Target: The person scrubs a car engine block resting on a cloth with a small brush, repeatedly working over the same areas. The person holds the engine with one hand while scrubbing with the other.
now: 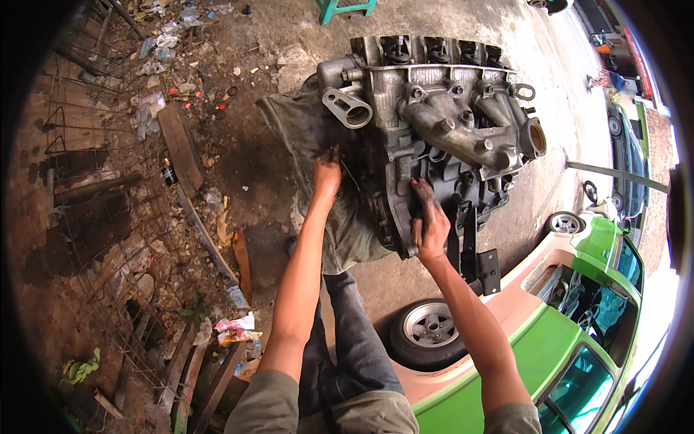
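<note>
A grey metal engine block (pixel 400 184) stands in front of me, with a cast intake manifold (pixel 452 126) on its upper right side. My left hand (pixel 327 177) is beside the block's left end, with its blackened fingers curled closed. From those fingers a thin metal rod (pixel 350 173) slants toward the engine; its tip is lost against the dark end. My right hand (pixel 431 226) rests on the block's near side, fingers stretched along the casting and thumb apart. Under and left of the engine lies a dirty grey-green cloth (pixel 343 231).
A green and pink car (pixel 499 354) is close at my right, near a loose-looking wheel (pixel 429 325). Wooden planks (pixel 181 148), wire mesh and litter cover the ground at left. A green stool (pixel 347 9) stands at the far side. Another car (pixel 630 166) is at far right.
</note>
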A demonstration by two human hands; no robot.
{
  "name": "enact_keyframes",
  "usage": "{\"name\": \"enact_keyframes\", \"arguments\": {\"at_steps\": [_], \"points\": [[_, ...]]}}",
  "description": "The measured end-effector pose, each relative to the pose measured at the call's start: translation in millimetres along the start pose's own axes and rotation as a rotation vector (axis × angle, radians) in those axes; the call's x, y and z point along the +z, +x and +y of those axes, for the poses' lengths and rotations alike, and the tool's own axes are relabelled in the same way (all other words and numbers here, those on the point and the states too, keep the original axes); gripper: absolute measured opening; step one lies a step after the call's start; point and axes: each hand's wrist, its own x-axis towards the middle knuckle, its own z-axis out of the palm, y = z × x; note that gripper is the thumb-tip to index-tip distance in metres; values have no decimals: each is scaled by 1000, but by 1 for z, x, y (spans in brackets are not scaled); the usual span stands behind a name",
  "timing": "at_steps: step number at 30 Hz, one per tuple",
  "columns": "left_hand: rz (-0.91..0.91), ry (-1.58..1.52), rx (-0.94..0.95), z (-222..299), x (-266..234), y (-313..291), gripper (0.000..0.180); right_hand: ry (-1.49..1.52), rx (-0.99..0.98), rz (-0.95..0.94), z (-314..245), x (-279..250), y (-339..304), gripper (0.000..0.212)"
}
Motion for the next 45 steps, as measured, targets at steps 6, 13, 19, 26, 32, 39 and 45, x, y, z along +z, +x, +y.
{"name": "enact_keyframes", "arguments": {"at_steps": [6, 13, 19, 26, 32, 39, 45], "points": [[41, 128, 69, -14, -2, 9, 41, -16, -26, -3, 0, 0, 1, 70], [122, 300, 216, -26, -4, 21, 37, -13, -26, -9, 2, 0, 0, 69], [63, 296, 80, -27, -3, 16, 38, -9, -5, -18, 1, 0, 0, 70], [56, 317, 122, -28, 1, 22, 34, 1, -17, -12, 1, 0, 0, 69], [82, 416, 322, -18, 18, 23, 28, -5, -16, -10, 1, 1, 0, 67], [22, 497, 257, -11, 32, 27, 27, -12, -25, -9, 3, 1, -1, 67], [254, 516, 433, -14, 27, -11, 24, -37, -33, -10, 4, 2, 0, 68]]}}
